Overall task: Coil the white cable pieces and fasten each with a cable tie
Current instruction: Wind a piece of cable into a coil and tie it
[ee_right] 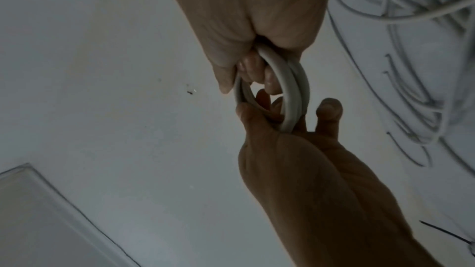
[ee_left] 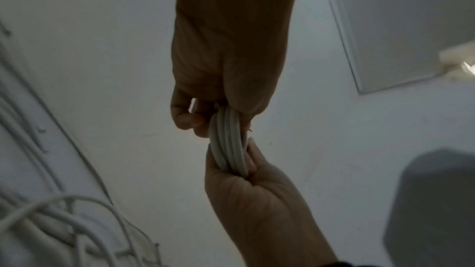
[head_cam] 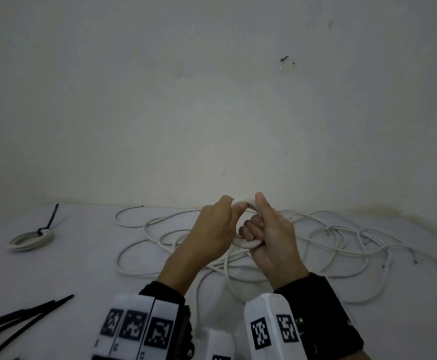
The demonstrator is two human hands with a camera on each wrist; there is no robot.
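Both hands point(head_cam: 243, 229) grip one white coil point(head_cam: 246, 244) above loose cable point(head_cam: 342, 237).

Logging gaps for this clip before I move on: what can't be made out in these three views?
- Small white cable coil: head view, mostly hidden by the left hand and right hand; turn count unclear.
- Loose white cable tangle: ends untraceable; blurred in both wrist views.
- Black cable ties: cut off by the left edge; number unclear.
- Tied white coil: too small to see the tie's lock.
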